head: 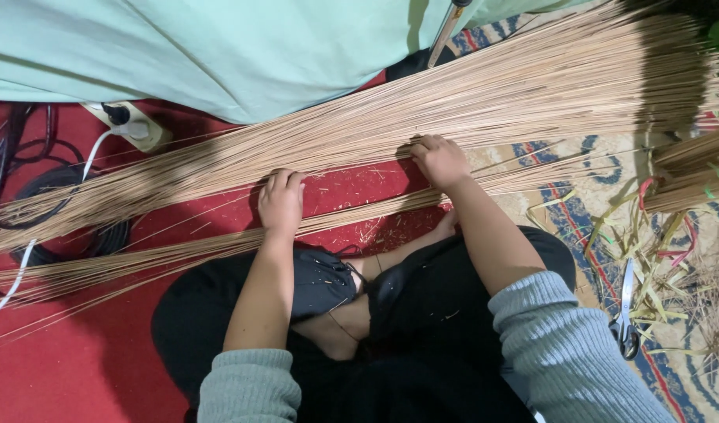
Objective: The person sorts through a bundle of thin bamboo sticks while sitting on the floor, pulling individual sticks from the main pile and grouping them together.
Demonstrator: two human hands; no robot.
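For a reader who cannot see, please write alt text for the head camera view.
A seated person's left hand and right hand press on a large bundle of thin tan sticks lying across a red carpet; scissors lie at right.

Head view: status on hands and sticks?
Left hand and right hand flat on big stick bundle. Thin bundle nearer. Scissors lie right.

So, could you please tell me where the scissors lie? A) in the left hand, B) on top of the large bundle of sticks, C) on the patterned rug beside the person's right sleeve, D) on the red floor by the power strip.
C: the scissors lie on the patterned rug among straw scraps, next to the grey right sleeve.
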